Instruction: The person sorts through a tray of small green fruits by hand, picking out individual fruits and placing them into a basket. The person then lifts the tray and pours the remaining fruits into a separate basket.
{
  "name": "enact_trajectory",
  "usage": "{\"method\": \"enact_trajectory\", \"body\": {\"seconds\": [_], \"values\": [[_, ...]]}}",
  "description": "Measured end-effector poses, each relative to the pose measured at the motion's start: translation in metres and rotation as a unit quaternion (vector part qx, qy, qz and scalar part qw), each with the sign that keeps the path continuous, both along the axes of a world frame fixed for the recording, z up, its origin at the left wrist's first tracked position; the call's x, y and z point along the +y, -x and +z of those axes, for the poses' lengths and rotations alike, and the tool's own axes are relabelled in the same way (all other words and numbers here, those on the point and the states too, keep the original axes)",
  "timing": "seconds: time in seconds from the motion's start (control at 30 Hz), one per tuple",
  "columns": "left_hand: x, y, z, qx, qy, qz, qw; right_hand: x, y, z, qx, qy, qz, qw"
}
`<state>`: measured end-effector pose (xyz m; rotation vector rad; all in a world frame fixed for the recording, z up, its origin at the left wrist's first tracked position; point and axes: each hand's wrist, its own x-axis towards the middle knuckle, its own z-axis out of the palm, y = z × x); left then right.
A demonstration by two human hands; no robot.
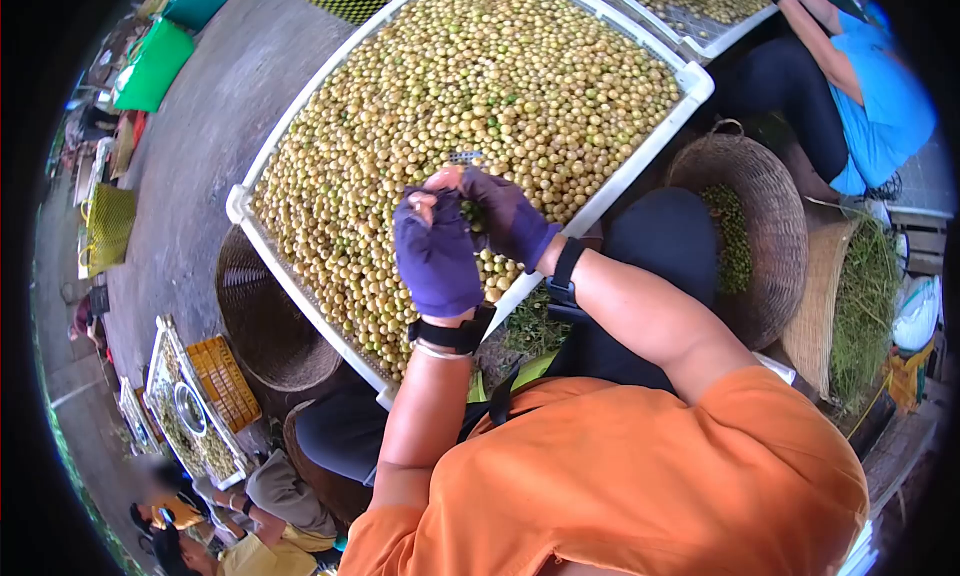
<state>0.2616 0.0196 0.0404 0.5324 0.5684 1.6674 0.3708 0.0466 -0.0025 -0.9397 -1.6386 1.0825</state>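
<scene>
A white plastic tray (694, 82) lies in front of me, spread with small round yellowish fruits (400, 111), some of them greener. Over its near part, my left hand (437, 248) and my right hand (507, 219) meet in purple gloves with bare fingertips. The left fingers are curled closed, their tips close to the right hand's. My right hand is bent inward, its fingers closed and partly hidden. Dark green bits show between the hands. Whatever either hand pinches is too small or covered to make out.
A woven basket (785, 211) with green pieces stands by my right knee, another dark basket (262, 316) left of the tray. A person in blue (880, 101) works at a second tray (715, 41). Cut stems (865, 316) lie at right. Other people sit lower left near a yellow crate (222, 381).
</scene>
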Motion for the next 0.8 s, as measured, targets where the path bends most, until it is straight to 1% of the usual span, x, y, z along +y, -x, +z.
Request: {"method": "enact_trajectory", "body": {"seconds": [0.03, 0.1, 0.13, 0.17, 0.2, 0.23, 0.27, 0.3, 0.33, 0.37, 0.4, 0.43, 0.47, 0.5, 0.53, 0.57, 0.63, 0.7, 0.73, 0.77, 0.8], "values": [[-0.003, -0.001, 0.005, 0.03, -0.025, -0.004, 0.999, 0.0, -0.001, 0.002, -0.006, -0.01, 0.01, 1.0], [-0.004, 0.003, 0.011, 0.025, 0.003, -0.002, 1.0, 0.0, -0.004, 0.014, -0.017, -0.031, 0.03, 0.999], [-0.008, 0.003, 0.015, 0.057, 0.001, -0.018, 0.998, -0.002, -0.006, 0.018, -0.014, -0.036, 0.019, 0.999], [-0.008, 0.0, 0.022, 0.05, -0.018, -0.026, 0.998, -0.004, -0.008, 0.026, -0.01, -0.042, 0.01, 0.999], [-0.009, -0.003, 0.026, 0.045, -0.038, -0.032, 0.998, -0.007, -0.016, 0.035, 0.222, 0.196, 0.042, 0.954], [-0.01, -0.005, 0.03, 0.039, -0.057, -0.036, 0.997, -0.011, -0.024, 0.045, 0.43, 0.411, 0.069, 0.801], [-0.012, -0.008, 0.033, 0.058, -0.03, -0.007, 0.998, -0.009, -0.03, 0.043, 0.39, 0.337, 0.033, 0.857], [-0.015, -0.007, 0.029, 0.069, -0.015, -0.024, 0.997, -0.011, -0.045, 0.06, 0.43, 0.349, 0.043, 0.831], [-0.019, -0.003, 0.02, 0.081, -0.001, -0.04, 0.996, -0.016, -0.06, 0.077, 0.49, 0.315, 0.063, 0.81], [-0.025, 0.0, 0.016, 0.092, 0.015, -0.054, 0.994, -0.018, -0.084, 0.099, 0.477, 0.295, 0.065, 0.825], [-0.034, -0.001, 0.018, 0.218, 0.041, -0.066, 0.973, -0.019, -0.111, 0.1, 0.521, 0.267, 0.046, 0.81], [-0.046, 0.003, 0.017, 0.388, 0.0, -0.098, 0.916, -0.03, -0.135, 0.12, 0.545, 0.236, 0.042, 0.804], [-0.059, 0.003, 0.012, 0.44, 0.056, -0.116, 0.889, -0.043, -0.163, 0.123, 0.534, 0.179, 0.012, 0.826], [-0.073, 0.001, 0.001, 0.436, 0.108, -0.158, 0.879, -0.057, -0.19, 0.125, 0.521, 0.123, -0.022, 0.844], [-0.088, -0.002, -0.012, 0.452, 0.069, -0.162, 0.874, -0.071, -0.22, 0.125, 0.504, 0.112, -0.025, 0.856], [-0.091, 0.002, -0.006, 0.556, -0.042, -0.203, 0.805, -0.085, -0.252, 0.124, 0.486, 0.101, -0.027, 0.868], [-0.105, 0.002, -0.004, 0.688, -0.085, -0.28, 0.664, -0.127, -0.303, 0.102, 0.428, 0.114, -0.185, 0.877], [-0.117, 0.003, -0.014, 0.761, -0.165, -0.321, 0.539, -0.16, -0.341, 0.067, 0.355, 0.156, -0.373, 0.843], [-0.122, 0.004, -0.022, 0.79, -0.201, -0.338, 0.47, -0.181, -0.371, 0.037, 0.315, 0.186, -0.405, 0.838], [-0.127, 0.004, -0.031, 0.798, -0.206, -0.32, 0.468, -0.196, -0.392, 0.016, 0.273, 0.215, -0.435, 0.831], [-0.134, 0.005, -0.041, 0.805, -0.211, -0.303, 0.464, -0.201, -0.394, 0.014, 0.224, 0.236, -0.458, 0.827]]}}
